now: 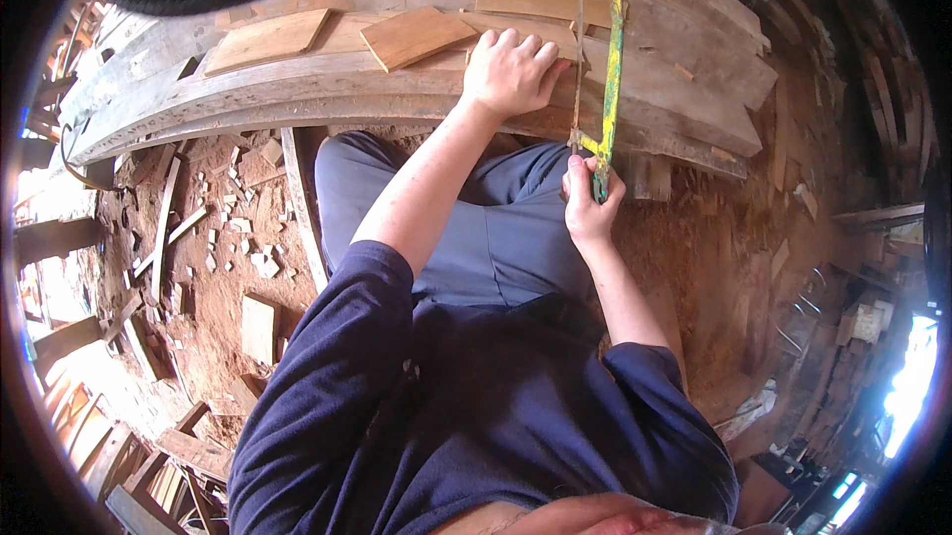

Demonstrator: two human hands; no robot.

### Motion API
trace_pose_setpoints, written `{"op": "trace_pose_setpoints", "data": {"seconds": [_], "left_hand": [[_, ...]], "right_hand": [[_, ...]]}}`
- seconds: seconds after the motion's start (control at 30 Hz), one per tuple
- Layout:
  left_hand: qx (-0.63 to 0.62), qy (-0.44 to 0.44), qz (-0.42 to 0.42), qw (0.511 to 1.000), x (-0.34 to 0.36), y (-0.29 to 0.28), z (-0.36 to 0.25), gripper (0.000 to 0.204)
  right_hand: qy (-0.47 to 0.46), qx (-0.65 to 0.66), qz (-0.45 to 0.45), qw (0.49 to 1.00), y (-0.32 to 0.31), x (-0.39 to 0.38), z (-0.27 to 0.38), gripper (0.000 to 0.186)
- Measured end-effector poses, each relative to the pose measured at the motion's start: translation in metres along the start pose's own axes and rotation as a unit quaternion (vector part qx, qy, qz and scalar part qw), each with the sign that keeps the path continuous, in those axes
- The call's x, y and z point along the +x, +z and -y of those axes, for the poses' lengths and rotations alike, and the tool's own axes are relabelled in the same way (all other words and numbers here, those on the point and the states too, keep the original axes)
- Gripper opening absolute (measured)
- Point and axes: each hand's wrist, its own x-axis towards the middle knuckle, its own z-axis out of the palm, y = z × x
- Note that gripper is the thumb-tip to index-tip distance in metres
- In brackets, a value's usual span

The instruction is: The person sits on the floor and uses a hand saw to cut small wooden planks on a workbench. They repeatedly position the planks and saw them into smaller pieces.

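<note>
My left hand (510,69) lies flat, fingers spread, pressing a thin wooden piece (540,34) onto the long plank workbench (327,89). My right hand (589,203) grips the handle of a yellow-green frame saw (612,59). The saw stands upright just right of my left hand, its thin blade crossing the wooden piece at the bench's near edge. A square wooden tile (415,36) lies just left of my left hand. My lap in blue-grey trousers sits below the bench.
More flat wooden pieces (266,39) rest on the bench to the left. Offcuts and wood chips (233,237) litter the reddish sawdust floor. A small board (260,329) lies by my left side. Stacked timber (873,317) fills the right side.
</note>
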Motion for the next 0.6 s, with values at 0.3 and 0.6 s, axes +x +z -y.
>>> {"op": "trace_pose_setpoints", "data": {"seconds": [0.3, 0.6], "left_hand": [[0.011, 0.013, -0.048, 0.999, -0.001, 0.003, 0.003, 0.029], [0.011, -0.009, -0.046, 0.999, 0.001, 0.007, 0.001, 0.032]], "right_hand": [[0.07, 0.07, -0.001, 0.995, 0.004, 0.004, 0.018, 0.036], [0.074, 0.035, 0.008, 0.997, 0.0, 0.017, 0.023, 0.03]]}}
